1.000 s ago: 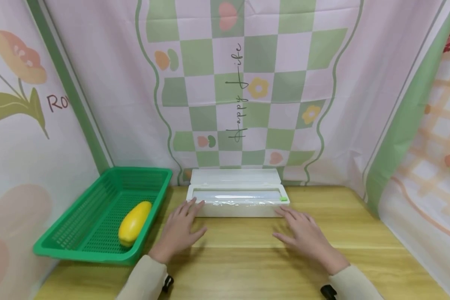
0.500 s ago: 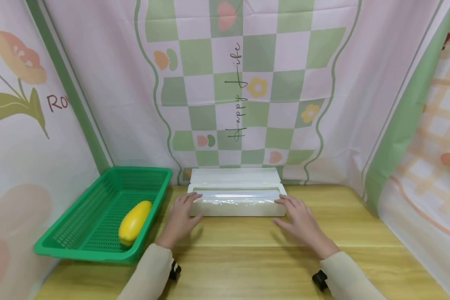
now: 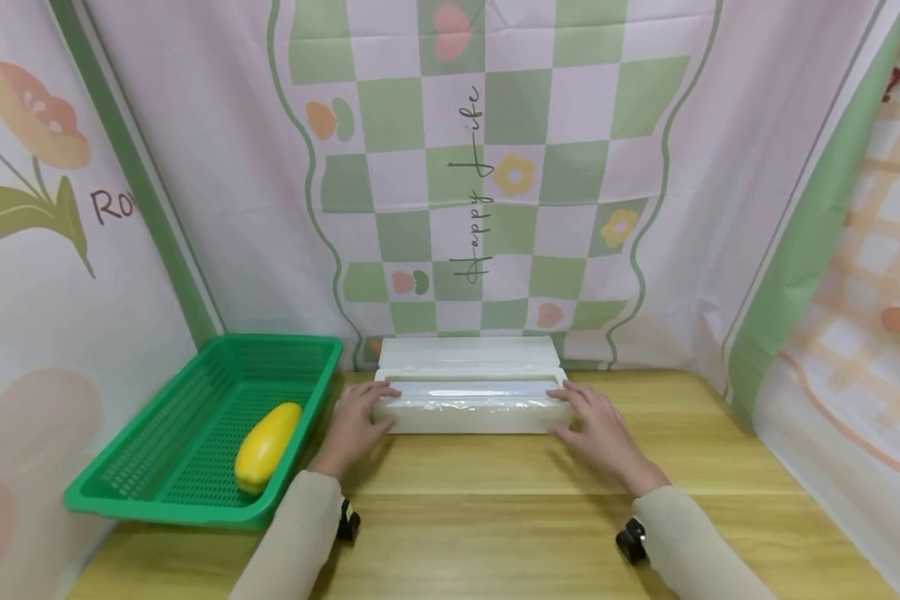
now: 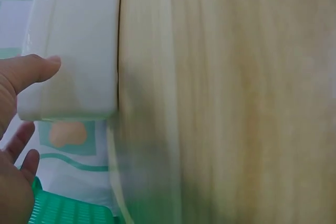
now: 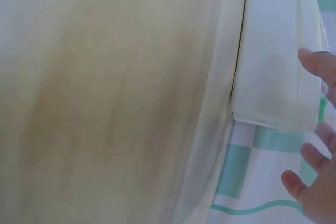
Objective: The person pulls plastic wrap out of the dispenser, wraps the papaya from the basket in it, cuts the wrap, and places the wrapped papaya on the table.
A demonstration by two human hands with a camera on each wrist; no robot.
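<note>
A white cling film dispenser box (image 3: 468, 418) stands at the back of the table with its lid (image 3: 468, 352) raised. Clear, shiny film (image 3: 472, 392) lies across its top and over the front edge. My left hand (image 3: 351, 425) is at the box's left end, fingertips over the top edge and thumb by the front face. At the right end my right hand (image 3: 598, 423) mirrors it. Both wrist views show the thumbs overlapping the front face of the box, the other fingers loosely bent and spread beyond its ends.
A green plastic basket (image 3: 157, 510) stands to the left, close to my left forearm. Inside it lies a yellow oblong fruit (image 3: 267, 447). Behind the wooden table (image 3: 487, 533) hangs a checked, printed cloth (image 3: 453, 179), with more printed cloth at both sides.
Both hands have moved in closer around the box ends, and their thumbs have come nearer its front face. The small green piece at the box's right end is now hidden in the head view.
</note>
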